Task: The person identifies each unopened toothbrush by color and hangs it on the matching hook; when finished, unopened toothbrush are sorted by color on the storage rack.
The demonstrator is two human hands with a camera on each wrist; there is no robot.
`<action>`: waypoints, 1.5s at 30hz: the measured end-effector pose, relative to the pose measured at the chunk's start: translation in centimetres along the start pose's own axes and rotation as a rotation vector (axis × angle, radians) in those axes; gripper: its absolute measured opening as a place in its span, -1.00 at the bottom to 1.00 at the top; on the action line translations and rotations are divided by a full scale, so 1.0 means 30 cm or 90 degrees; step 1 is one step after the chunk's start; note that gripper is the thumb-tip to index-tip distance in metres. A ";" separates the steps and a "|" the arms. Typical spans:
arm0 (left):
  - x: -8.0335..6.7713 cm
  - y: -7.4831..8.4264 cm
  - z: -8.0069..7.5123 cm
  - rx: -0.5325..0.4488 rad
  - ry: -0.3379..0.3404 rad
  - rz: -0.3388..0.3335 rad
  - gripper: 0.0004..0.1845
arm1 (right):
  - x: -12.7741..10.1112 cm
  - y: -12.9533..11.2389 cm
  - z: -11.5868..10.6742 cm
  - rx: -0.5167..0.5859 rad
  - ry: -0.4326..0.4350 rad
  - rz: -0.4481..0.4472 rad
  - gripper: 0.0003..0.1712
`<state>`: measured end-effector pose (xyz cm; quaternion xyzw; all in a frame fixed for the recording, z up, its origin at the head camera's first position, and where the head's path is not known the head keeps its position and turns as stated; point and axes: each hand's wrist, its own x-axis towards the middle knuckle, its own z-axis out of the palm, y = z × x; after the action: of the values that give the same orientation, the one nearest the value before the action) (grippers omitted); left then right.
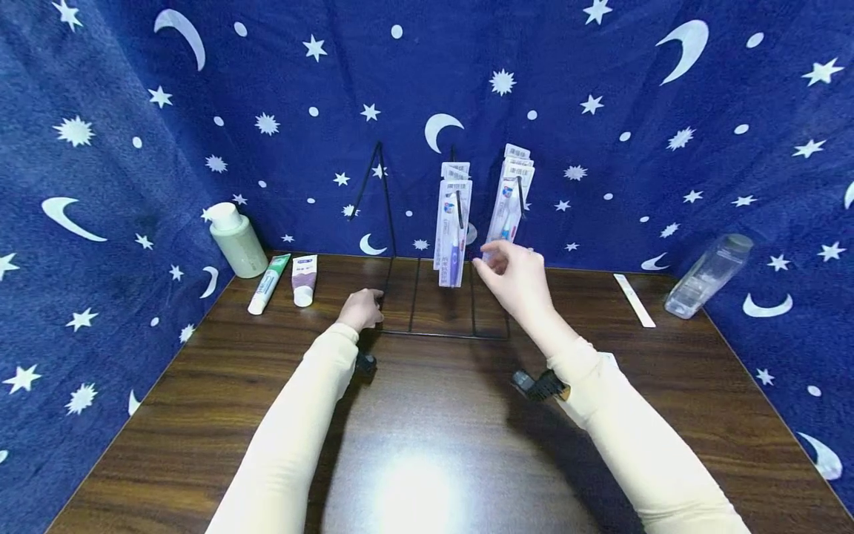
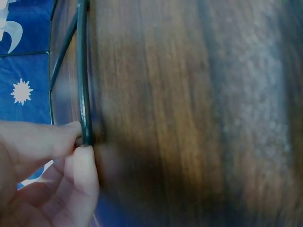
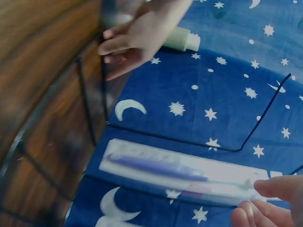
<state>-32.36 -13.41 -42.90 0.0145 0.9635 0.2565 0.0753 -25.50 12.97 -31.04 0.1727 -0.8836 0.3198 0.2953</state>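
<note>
A black wire rack [image 1: 440,326] stands at the back of the wooden table [image 1: 427,445]. My left hand [image 1: 361,308] pinches its front left base wire [image 2: 84,94] between thumb and finger [image 2: 57,139]. Two bunches of toothbrush packs hang on it: purple ones [image 1: 453,222] in the middle and blue ones [image 1: 510,196] to the right. My right hand [image 1: 515,278] hovers just below the blue packs, fingers loosely curled toward the purple ones, holding nothing. In the right wrist view the purple pack [image 3: 184,170] lies past my fingertips [image 3: 277,187].
A pale green bottle [image 1: 236,239] and two toothpaste tubes [image 1: 269,283] [image 1: 304,279] sit at the back left. A clear bottle [image 1: 709,276] leans at the back right beside a white strip [image 1: 634,300]. Blue starry cloth walls [image 1: 133,148] close three sides.
</note>
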 end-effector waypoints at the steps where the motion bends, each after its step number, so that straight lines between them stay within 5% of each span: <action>1: -0.001 0.000 -0.001 0.000 0.000 0.000 -0.37 | -0.016 0.010 -0.010 -0.003 -0.006 -0.002 -0.78; 21: -0.013 -0.014 -0.015 0.015 -0.016 -0.008 -0.36 | -0.285 0.282 -0.245 -0.121 -0.135 0.106 -0.78; 34: -0.020 -0.005 -0.016 0.006 -0.007 0.005 -0.37 | -0.412 0.441 -0.338 -0.181 -0.165 0.058 -0.92; 45: -0.018 0.012 -0.004 -0.013 -0.008 0.005 -0.38 | -0.516 0.547 -0.384 -0.220 -0.279 0.148 -0.85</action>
<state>-31.84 -13.20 -42.54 0.0190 0.9602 0.2667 0.0805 -17.01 34.53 -41.28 0.0828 -0.9814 0.1515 0.0839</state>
